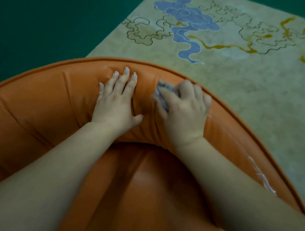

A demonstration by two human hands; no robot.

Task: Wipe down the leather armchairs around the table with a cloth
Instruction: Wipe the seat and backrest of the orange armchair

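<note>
An orange leather armchair (39, 110) fills the lower part of the head view, its curved padded backrest arching across the middle and its seat below. My left hand (117, 99) lies flat on the inner face of the backrest, fingers straight and spread, pressing the leather. Just to its right, my right hand (184, 107) grips a crumpled grey cloth (163, 90) against the backrest near the top rim. Most of the cloth is hidden under my fingers; only its left edge shows. The right hand looks slightly blurred.
Behind the chair lies a pale beige rug (242, 82) with blue and yellow cloud patterns. Dark green floor (37, 18) lies to the left and at the top right. White streaks (263, 178) mark the chair's right arm.
</note>
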